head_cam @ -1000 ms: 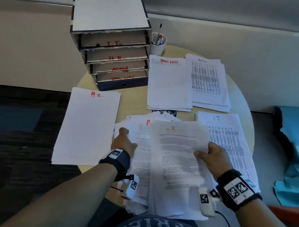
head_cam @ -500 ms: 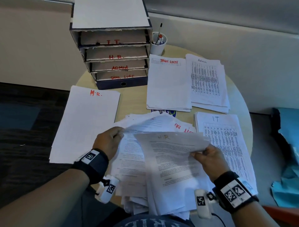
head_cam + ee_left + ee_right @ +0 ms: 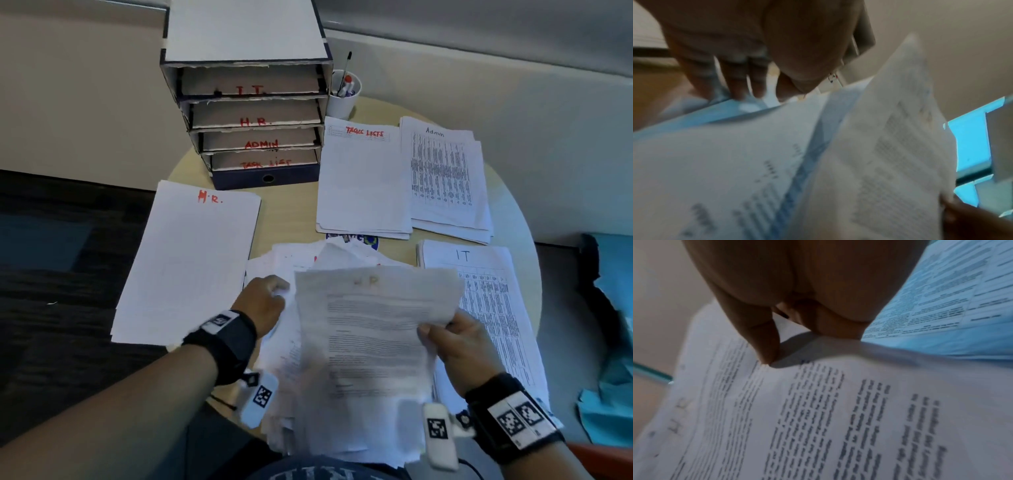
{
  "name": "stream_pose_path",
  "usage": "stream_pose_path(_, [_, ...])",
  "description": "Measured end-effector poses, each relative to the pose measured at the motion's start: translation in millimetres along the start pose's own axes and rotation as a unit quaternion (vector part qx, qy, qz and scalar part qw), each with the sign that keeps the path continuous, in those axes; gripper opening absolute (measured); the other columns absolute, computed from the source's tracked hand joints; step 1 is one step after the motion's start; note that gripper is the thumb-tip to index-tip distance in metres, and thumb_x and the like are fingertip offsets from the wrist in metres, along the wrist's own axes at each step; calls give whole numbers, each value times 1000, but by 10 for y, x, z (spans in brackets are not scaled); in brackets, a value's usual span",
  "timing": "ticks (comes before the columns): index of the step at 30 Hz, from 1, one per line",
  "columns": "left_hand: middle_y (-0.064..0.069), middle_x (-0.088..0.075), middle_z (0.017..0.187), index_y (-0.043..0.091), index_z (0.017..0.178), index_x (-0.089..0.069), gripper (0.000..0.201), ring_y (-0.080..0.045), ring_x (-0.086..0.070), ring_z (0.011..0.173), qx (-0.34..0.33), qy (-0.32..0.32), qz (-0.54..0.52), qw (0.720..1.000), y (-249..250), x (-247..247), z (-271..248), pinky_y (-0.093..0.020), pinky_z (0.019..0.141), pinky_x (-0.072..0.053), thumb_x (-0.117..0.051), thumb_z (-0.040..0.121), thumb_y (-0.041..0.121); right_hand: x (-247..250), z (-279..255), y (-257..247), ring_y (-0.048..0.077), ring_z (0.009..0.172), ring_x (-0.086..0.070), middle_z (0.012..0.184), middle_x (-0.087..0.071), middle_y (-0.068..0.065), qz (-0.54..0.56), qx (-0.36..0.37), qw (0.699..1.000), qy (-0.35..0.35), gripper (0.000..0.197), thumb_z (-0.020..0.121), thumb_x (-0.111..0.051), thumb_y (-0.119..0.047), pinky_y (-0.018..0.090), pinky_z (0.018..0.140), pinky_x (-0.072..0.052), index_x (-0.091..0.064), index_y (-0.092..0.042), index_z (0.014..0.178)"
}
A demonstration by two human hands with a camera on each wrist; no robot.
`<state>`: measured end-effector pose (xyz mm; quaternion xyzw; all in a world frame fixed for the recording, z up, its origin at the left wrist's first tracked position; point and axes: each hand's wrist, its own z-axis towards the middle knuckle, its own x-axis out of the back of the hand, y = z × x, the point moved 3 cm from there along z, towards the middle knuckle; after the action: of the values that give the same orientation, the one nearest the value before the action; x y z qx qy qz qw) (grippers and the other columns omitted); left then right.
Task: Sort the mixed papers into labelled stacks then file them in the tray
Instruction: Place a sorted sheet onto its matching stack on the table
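I've got the HR sheet [image 3: 373, 329] pinched at its right edge in my right hand [image 3: 459, 346], thumb on top, and it's lifted over the mixed pile [image 3: 291, 359] near the table's front edge. Its long axis runs away from me, header end pointing to the tray [image 3: 253, 113], roughly parallel to the HR stack [image 3: 188, 263] on the left. Half a sec ago the sheet was skewed w/ its top swung left and my left hand [image 3: 263, 305] was up at the pile's left edge; now the sheet sits squarer and higher, and the left hand has dropped onto the pile, fingers bent down on loose sheets. Left wrist view is blurred, so I think it's pinching a corner but can't tell for sure. HR stack overhangs the table [image 3: 287, 212] edge on the left side. Task Lists stack [image 3: 363, 181] and Admin stack [image 3: 445, 178] lie side by side at the back right, edges touching or overlapping; IT stack [image 3: 489, 308] sits just beside my right hand. Bare tabletop shows btw. the HR stack and the Task Lists stack, in front of the tray. Pen cup [image 3: 342, 92] stands just right of the tray.
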<state>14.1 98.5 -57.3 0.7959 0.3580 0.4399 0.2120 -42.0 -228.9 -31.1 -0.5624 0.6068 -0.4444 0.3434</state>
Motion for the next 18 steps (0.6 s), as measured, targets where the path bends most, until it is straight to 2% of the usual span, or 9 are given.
stream_pose_path(2, [-14,-50,128,17,132,-46,68,-33,-52,118,62,12,123,990,-50,-147,123,-34,92,-47,-67,73,44,63,25,11,43,101,-69,106,-74,20,31,-12,999,10,37,83,-61,14,56,88,-55,-64,-6,115])
stream_pose_path(5, [-12,-43,134,22,147,-22,95,-34,-53,118,106,32,136,985,-37,-297,197,-38,89,-50,-78,73,39,84,51,-27,32,102,-71,110,-74,12,19,-9,999,31,73,88,-59,14,47,87,-58,-39,-27,146])
stream_pose_path(7, [-9,-53,130,24,146,-22,83,-32,-58,111,110,58,65,990,-51,-317,225,-35,83,-49,-74,81,27,82,55,-29,26,101,-72,112,-73,10,4,-10,999,38,79,88,-60,13,44,88,-58,-34,-31,149])
stream_pose_path(9, [-4,-60,119,24,135,-34,63,-29,-61,102,110,104,22,988,-140,-267,266,-31,78,-46,-71,84,24,60,65,-46,27,97,-73,107,-75,13,-34,-10,999,35,52,86,-62,14,45,87,-59,-54,-9,132])
stream_pose_path(10, [-1,-61,111,23,124,-42,51,-28,-60,98,103,120,20,987,-178,-225,267,-30,77,-45,-72,84,26,38,52,-69,26,92,-74,101,-76,12,-56,-9,998,31,37,84,-63,15,41,83,-60,-64,-5,115])
stream_pose_path(12, [1,-58,88,20,93,-49,25,-28,-56,84,78,135,44,987,-227,-133,231,-30,66,-43,-71,86,31,-4,16,-82,20,83,-75,89,-78,7,-70,-3,998,6,34,81,-65,18,30,74,-61,-76,-13,92])
stream_pose_path(14, [-1,-51,71,16,72,-41,35,-28,-51,73,47,127,34,990,-298,-65,201,-30,56,-34,-65,90,33,-45,-21,-125,15,77,-73,83,-78,4,-75,8,996,-37,43,77,-66,21,24,71,-60,-80,-19,77])
stream_pose_path(16, [-2,-51,66,13,67,-43,36,-29,-51,71,5,112,8,994,-390,-15,187,-31,59,-36,-61,93,31,-72,-48,-152,18,80,-72,83,-78,6,-86,13,993,-80,42,75,-69,21,24,73,-58,-81,-19,76])
stream_pose_path(18, [0,-63,71,14,73,-61,20,-24,-58,74,-30,108,-89,990,-444,20,152,-33,69,-46,-63,91,25,-94,-53,-168,24,91,-70,92,-76,10,-97,18,988,-116,39,75,-71,19,32,82,-58,-80,-17,87])
